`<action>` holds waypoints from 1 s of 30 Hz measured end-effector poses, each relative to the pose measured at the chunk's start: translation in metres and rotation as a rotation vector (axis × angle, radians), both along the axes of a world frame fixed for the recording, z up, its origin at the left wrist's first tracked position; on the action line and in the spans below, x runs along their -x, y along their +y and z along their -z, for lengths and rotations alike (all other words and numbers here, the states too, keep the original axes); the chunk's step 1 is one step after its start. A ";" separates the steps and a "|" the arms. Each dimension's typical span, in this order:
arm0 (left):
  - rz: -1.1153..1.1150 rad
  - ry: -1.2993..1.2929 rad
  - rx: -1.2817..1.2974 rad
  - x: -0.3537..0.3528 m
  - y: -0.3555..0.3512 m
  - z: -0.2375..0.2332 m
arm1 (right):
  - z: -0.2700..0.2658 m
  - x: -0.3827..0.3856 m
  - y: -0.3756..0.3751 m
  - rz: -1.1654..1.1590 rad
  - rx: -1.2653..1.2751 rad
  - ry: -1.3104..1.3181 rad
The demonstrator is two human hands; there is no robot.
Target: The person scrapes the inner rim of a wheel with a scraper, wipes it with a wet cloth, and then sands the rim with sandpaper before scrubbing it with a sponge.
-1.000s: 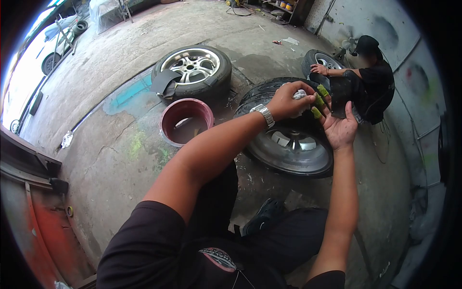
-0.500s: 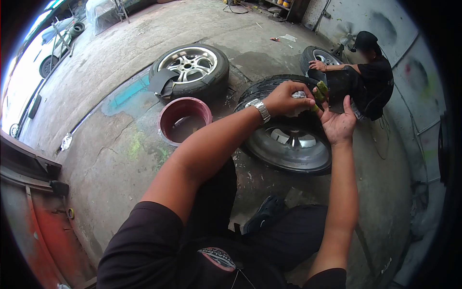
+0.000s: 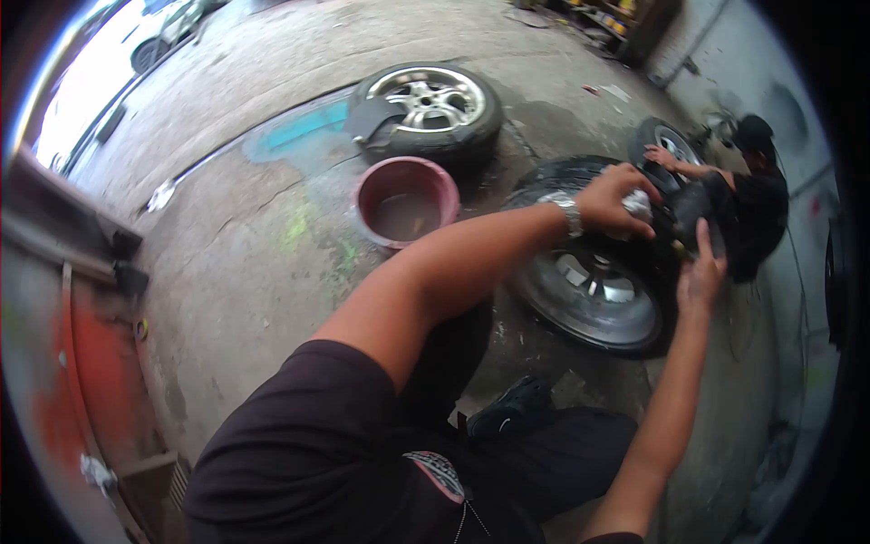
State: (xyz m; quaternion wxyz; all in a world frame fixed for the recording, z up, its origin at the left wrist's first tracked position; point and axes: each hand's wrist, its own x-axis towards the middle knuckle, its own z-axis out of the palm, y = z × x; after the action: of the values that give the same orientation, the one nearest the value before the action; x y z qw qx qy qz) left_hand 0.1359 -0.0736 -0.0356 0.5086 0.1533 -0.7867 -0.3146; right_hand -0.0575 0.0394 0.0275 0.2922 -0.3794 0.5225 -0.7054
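My left hand [image 3: 614, 201], with a metal-band watch on its wrist, is curled around a crumpled whitish wad [image 3: 639, 206] whose material I cannot make out. It is above the near wheel [image 3: 589, 299], a dark tyre with a dull silver rim tilted towards me. My right hand [image 3: 700, 276] is at the wheel's right side, its thumb pointing up. A small yellow-green pad [image 3: 678, 246] shows at its fingers, mostly hidden and blurred. The wheel's upper tread is partly behind my left hand.
A reddish bucket [image 3: 361, 204] of murky water stands left of the wheel. Behind it another wheel [image 3: 426, 100] lies flat, a dark flap on its edge. At right a co-worker [image 3: 757, 195] sits by a third wheel [image 3: 672, 145]. Shelves [image 3: 603, 20] stand at the back.
The view has swung left, shifting the scene rightwards. My right hand has turned and dropped lower, so the pad shows less. My left hand still has the whitish wad.
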 end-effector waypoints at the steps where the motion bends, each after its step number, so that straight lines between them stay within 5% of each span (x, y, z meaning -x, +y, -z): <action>1: 0.009 -0.003 -0.049 -0.001 0.000 0.002 | 0.009 0.016 -0.007 -0.060 0.006 0.028; 6: 0.098 0.102 -0.058 0.031 -0.031 0.026 | 0.018 0.052 -0.028 -0.008 -0.010 0.067; 8: 0.153 0.152 -0.334 0.011 -0.018 0.004 | 0.019 0.070 -0.044 0.048 0.018 0.012; 13: -0.136 0.454 -0.651 -0.010 -0.091 -0.015 | 0.018 0.082 -0.067 0.227 0.103 0.201; 16: -0.121 0.950 -1.047 -0.076 -0.110 -0.013 | 0.050 0.137 -0.090 0.284 0.064 0.239; 18: -0.046 0.819 -1.333 -0.136 -0.097 0.017 | 0.048 0.130 -0.089 0.272 0.036 0.201; 19: -0.110 0.728 -1.381 -0.152 -0.102 0.050 | 0.014 0.022 -0.045 0.278 0.142 0.304; 22: -0.215 0.632 -1.389 -0.209 -0.107 0.165 | 0.011 0.011 -0.045 0.298 0.111 0.426; 25: -0.642 -0.257 -1.032 -0.275 -0.133 0.268 | 0.021 0.034 -0.063 0.217 0.037 0.388; 26: -0.743 -0.210 -1.224 -0.291 -0.108 0.252 | 0.025 0.051 -0.068 0.233 -0.021 0.359; 28: -0.704 -0.554 -1.177 -0.313 -0.106 0.252 | 0.024 0.062 -0.062 0.260 -0.077 0.339; 30: -0.572 -0.626 -1.178 -0.332 -0.131 0.333 | 0.018 0.065 -0.058 0.172 -0.073 0.405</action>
State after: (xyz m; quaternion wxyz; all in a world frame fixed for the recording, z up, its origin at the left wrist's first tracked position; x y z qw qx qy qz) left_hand 0.4684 -0.2046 -0.3683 0.1549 0.6846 -0.5242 -0.4822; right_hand -0.1221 -0.0188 0.0094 0.1335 -0.4564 0.6263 -0.6178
